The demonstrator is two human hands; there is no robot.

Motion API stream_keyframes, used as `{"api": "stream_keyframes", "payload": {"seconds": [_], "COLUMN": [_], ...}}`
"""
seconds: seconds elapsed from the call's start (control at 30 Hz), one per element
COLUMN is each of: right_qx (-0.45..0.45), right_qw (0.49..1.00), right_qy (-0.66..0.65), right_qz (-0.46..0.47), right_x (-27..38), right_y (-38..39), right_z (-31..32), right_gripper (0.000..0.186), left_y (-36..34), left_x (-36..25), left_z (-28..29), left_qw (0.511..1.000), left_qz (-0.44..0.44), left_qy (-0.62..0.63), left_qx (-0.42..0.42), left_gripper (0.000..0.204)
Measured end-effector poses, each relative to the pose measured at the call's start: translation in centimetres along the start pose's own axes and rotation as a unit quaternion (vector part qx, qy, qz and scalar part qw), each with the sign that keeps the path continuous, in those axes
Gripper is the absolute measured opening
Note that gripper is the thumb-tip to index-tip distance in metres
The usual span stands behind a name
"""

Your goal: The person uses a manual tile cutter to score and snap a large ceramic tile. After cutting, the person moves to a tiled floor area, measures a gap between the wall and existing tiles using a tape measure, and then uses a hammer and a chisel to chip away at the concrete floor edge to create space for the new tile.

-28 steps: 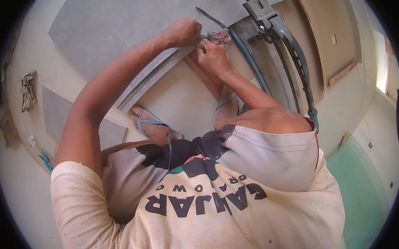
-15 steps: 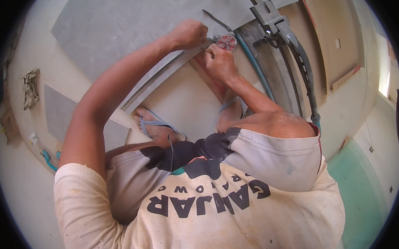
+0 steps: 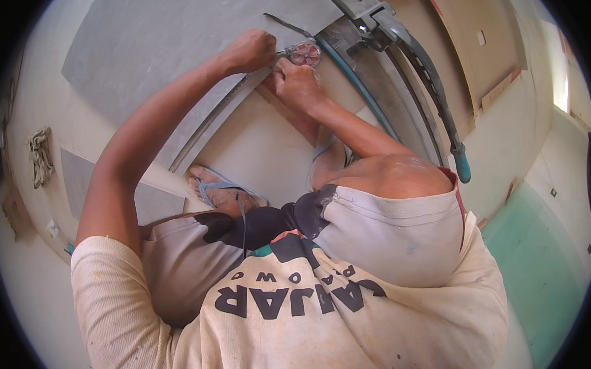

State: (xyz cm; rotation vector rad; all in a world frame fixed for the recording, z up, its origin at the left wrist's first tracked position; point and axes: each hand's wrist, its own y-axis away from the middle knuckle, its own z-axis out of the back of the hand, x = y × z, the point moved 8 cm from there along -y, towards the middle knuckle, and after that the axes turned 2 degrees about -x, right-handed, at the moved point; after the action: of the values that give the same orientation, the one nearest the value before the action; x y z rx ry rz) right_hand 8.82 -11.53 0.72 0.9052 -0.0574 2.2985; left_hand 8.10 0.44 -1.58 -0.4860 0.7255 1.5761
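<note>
My left hand (image 3: 252, 51) is closed in a fist at the edge of a large grey tile (image 3: 148, 53). Just nearer, my right hand (image 3: 297, 85) has its fingers bent together, beside a red spoked wheel (image 3: 304, 54) on the tile cutter. What either hand grips, if anything, is hidden by the fingers; a thin metal piece shows between the left fist and the wheel. A metal measuring bar (image 3: 218, 117) runs from the hands toward my left foot. The cutter's black lever (image 3: 428, 69) with its teal grip (image 3: 463, 165) slants down on the right.
A teal rail (image 3: 360, 86) runs along the cutter. Brown boards (image 3: 460, 48) lie to the far right, and a greenish glass sheet (image 3: 533, 267) at the lower right. Work gloves (image 3: 41, 157) and a smaller grey tile piece (image 3: 113, 184) lie on the left. My sandalled feet flank the pale floor.
The whole view has shifted, so tile, cutter and hands appear further left and slightly higher. Both hands keep nearly the same place beside the red wheel. More of the lever's teal grip shows.
</note>
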Motion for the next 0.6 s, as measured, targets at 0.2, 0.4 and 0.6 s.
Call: {"api": "stream_keyframes", "payload": {"seconds": [0.2, 0.4, 0.6], "right_qx": [0.003, 0.012, 0.009], "right_qw": [1.0, 1.0, 1.0], "right_qy": [0.014, 0.011, 0.008], "right_qz": [0.011, 0.006, 0.002], "right_x": [0.1, -0.3, 0.1], "right_y": [-1.0, 0.3, 0.2], "right_z": [-0.5, -0.2, -0.1], "right_gripper": [0.012, 0.012, 0.012], "left_y": [0.2, 0.7, 0.2], "left_x": [0.1, 0.3, 0.3], "left_z": [0.6, 0.5, -0.3], "left_qw": [0.999, 0.999, 0.999], "left_qz": [-0.006, 0.021, 0.0], "left_qy": [-0.045, 0.02, -0.024], "left_qx": [-0.022, -0.018, -0.024], "left_gripper": [0.018, 0.019, 0.02]}}
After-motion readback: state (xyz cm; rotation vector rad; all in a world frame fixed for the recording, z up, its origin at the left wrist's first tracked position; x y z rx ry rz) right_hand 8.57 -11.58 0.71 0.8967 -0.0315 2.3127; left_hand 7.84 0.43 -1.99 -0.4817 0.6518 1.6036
